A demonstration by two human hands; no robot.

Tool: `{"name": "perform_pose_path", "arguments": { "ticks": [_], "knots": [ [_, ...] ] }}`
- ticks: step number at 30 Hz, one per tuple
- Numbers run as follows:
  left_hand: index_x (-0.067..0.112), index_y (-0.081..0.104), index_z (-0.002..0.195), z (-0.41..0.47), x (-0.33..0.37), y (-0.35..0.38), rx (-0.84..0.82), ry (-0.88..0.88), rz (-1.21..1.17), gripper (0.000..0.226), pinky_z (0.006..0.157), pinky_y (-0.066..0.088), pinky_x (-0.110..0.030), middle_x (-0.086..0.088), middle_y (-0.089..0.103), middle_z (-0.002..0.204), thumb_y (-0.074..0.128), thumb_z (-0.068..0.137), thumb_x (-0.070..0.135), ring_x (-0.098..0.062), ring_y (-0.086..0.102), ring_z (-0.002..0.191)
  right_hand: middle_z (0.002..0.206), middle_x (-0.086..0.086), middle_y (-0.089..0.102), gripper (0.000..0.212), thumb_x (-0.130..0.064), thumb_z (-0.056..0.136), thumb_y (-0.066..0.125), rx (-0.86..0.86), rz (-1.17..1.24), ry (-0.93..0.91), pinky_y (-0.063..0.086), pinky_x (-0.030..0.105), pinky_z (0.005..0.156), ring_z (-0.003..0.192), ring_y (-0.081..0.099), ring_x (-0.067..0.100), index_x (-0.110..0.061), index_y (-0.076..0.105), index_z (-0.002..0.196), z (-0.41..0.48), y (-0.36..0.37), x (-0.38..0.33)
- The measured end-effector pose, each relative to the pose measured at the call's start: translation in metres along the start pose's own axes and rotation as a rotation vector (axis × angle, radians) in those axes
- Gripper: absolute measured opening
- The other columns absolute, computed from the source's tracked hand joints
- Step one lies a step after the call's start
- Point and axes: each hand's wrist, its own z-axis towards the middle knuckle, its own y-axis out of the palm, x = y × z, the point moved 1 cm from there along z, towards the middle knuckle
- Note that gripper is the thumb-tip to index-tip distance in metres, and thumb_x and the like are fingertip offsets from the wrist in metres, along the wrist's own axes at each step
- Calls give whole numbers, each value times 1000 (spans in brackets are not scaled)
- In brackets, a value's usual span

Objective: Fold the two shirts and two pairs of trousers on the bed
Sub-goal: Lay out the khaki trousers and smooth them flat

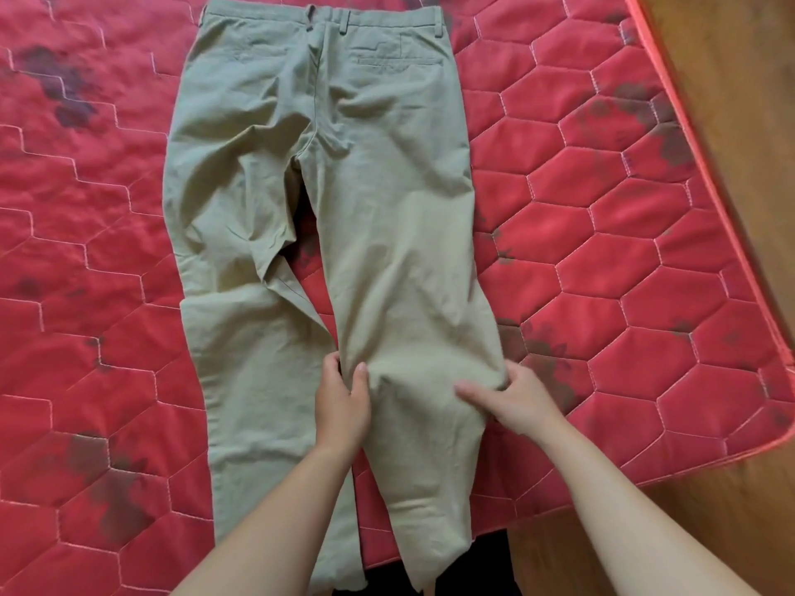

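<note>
- trousers (344,187) showing plain khaki-beige, belt loops (311,20) darker
- mattress (602,251) under trousers showing red, pale hexagon stitching, dark blotches
- wood surface (731,79) right of trousers showing brown

Soft, even light fills the scene, a touch stronger from the right: the right-side leg of the creased khaki cotton trousers (400,268) looks paler than the greyer left side. Shadows are faint, showing only in the cloth's folds and thinly under the right hand (512,397). Nothing glares. Everything looks slightly soft and smeared. The edge of the red quilted mattress (602,208) bows with the wide lens, and the brown wooden floor (731,79) beyond it blurs.
</note>
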Motion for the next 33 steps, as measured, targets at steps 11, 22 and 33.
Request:
{"name": "perform_pose_path", "arguments": {
  "ticks": [11, 22, 33],
  "knots": [
    [20, 26, 141, -23, -11, 20, -170, 34, 193, 72, 97, 42, -31, -3, 51, 131, 65, 81, 13, -22, 51, 118, 82, -11, 66, 31, -38, 69, 76, 434, -440, -3, 44, 23, 60, 80, 64, 12, -25, 55, 88, -35, -6, 33],
    [11, 48, 126, 39, -2, -64, 195, 289, 404, 39, 90, 43, -36, -4, 54, 115, 55, 87, 13, -23, 52, 104, 111, 6, 57, 33, -15, 82, 66, 97, -564, -578, 42, 30, 92, 105, 54, 22, -7, 58, 113, 32, 95, -54],
    [29, 32, 140, 114, -42, -155, 346, 22, 376, 56, 84, 42, -39, -12, 53, 117, 57, 90, 30, -33, 52, 107, 102, 4, 57, 18, -25, 85, 61, 188, -606, -565, 40, 33, 76, 95, 55, 25, -15, 59, 101, 97, 230, -102]
  ]
}}
